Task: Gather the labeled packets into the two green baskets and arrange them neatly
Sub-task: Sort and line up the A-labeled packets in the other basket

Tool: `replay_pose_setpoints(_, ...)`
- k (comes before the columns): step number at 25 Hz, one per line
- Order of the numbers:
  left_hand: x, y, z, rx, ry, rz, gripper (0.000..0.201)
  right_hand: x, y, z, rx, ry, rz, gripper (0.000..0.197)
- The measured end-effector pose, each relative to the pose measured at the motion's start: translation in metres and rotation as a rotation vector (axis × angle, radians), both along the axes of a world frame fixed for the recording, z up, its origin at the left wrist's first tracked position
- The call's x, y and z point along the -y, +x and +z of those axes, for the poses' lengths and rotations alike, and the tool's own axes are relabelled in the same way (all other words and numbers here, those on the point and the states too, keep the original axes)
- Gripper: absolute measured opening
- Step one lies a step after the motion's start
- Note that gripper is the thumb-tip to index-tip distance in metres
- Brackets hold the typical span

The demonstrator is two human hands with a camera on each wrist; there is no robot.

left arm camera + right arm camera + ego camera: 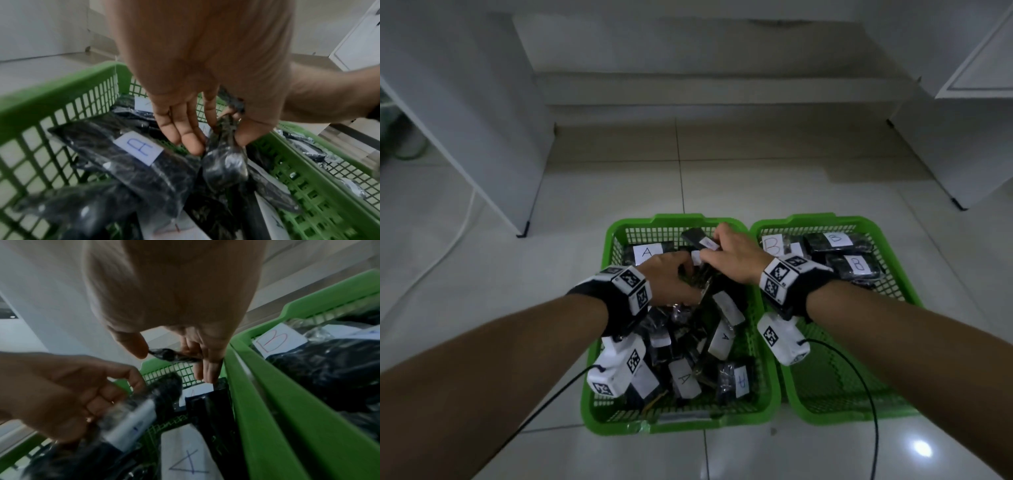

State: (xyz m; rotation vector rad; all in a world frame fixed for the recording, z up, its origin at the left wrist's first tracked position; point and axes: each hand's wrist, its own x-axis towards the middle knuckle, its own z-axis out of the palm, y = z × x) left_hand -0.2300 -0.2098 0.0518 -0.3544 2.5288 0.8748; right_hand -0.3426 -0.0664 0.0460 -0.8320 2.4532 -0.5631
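Note:
Two green baskets stand side by side on the floor. The left basket holds a jumble of dark packets with white "A" labels. A few "B" packets lie at the far end of the right basket. Both hands are over the far half of the left basket. My left hand pinches a dark packet between thumb and forefinger. My right hand pinches another dark packet by its edge and holds it above the pile.
The baskets sit on a pale tiled floor. White cabinets stand at the left and right, and a low step runs along the back. Black cables trail from both wrist cameras.

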Motion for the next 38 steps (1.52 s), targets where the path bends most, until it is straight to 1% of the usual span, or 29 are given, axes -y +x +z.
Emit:
replay_pose_setpoints(2,0.005,0.002,0.008,0.053,-0.077,-0.104,0.027,0.004,0.003,-0.006,-0.002,0.052,0.069,0.044)
replay_pose_setpoints(3,0.007,0.006,0.009,0.048,-0.107,-0.138,0.024,0.006,0.005,-0.008,0.008,0.076,0.098,0.047)
replay_pose_setpoints(5,0.015,0.013,0.006,-0.056,-0.188,-0.121,0.030,0.008,0.007,-0.011,0.039,0.110,0.124,0.045)
replay_pose_setpoints(6,0.021,0.014,0.002,-0.112,-0.278,-0.093,0.033,0.007,0.007,-0.011,0.043,0.107,0.128,0.042)
replay_pose_setpoints(7,0.027,0.014,0.000,-0.129,-0.382,-0.081,0.038,0.007,0.007,-0.011,0.035,0.091,0.128,0.039)
replay_pose_setpoints(8,0.032,0.013,-0.003,-0.094,-0.469,-0.082,0.047,0.006,0.006,-0.013,0.013,0.062,0.126,0.037)
replay_pose_setpoints(9,0.036,0.013,-0.005,-0.029,-0.518,-0.089,0.056,0.005,0.006,-0.016,-0.014,0.034,0.123,0.035)
replay_pose_setpoints(10,0.039,0.012,-0.008,0.035,-0.525,-0.101,0.062,0.005,0.006,-0.019,-0.031,0.020,0.122,0.035)
replay_pose_setpoints(12,0.042,0.010,-0.016,0.109,-0.475,-0.124,0.067,0.008,0.006,-0.024,-0.024,0.068,0.144,0.038)
replay_pose_setpoints(14,0.047,0.009,-0.024,0.110,-0.428,-0.140,0.070,0.010,0.007,-0.026,-0.004,0.156,0.201,0.044)
replay_pose_setpoints(16,0.051,0.009,-0.029,0.104,-0.417,-0.160,0.074,0.014,0.004,-0.023,0.017,0.222,0.213,0.048)
replay_pose_setpoints(18,0.052,0.010,-0.032,0.121,-0.427,-0.174,0.076,0.017,-0.002,-0.016,0.000,0.200,0.186,0.046)
replay_pose_setpoints(19,0.051,0.010,-0.033,0.121,-0.438,-0.178,0.076,0.017,-0.005,-0.012,-0.072,0.155,0.183,0.047)
replay_pose_setpoints(21,0.050,0.010,-0.033,0.111,-0.463,-0.182,0.076,0.018,-0.013,-0.006,-0.331,0.114,0.267,0.046)
replay_pose_setpoints(22,0.050,0.011,-0.034,0.107,-0.469,-0.185,0.075,0.020,-0.014,-0.004,-0.449,0.149,0.340,0.045)
replay_pose_setpoints(23,0.050,0.010,-0.034,0.098,-0.474,-0.191,0.074,0.022,-0.014,-0.001,-0.522,0.221,0.397,0.041)
replay_pose_setpoints(25,0.051,0.009,-0.033,0.080,-0.483,-0.201,0.072,0.027,-0.011,0.004,-0.571,0.358,0.442,0.028)
replay_pose_setpoints(28,0.053,0.010,-0.034,0.056,-0.497,-0.215,0.073,0.033,-0.007,0.003,-0.574,0.423,0.458,0.014)
replay_pose_setpoints(33,0.057,0.011,-0.036,0.080,-0.468,-0.214,0.076,0.032,-0.006,-0.003,-0.463,0.349,0.459,0.012)
replay_pose_setpoints(36,0.059,0.009,-0.024,0.073,-0.438,-0.228,0.067,0.032,-0.003,-0.010,-0.428,0.309,0.432,0.012)
replay_pose_setpoints(37,0.060,0.009,-0.018,0.033,-0.440,-0.245,0.061,0.032,0.000,-0.011,-0.415,0.270,0.393,0.008)
replay_pose_setpoints(38,0.062,0.009,-0.012,-0.044,-0.447,-0.262,0.054,0.032,0.003,-0.010,-0.397,0.215,0.351,0.004)
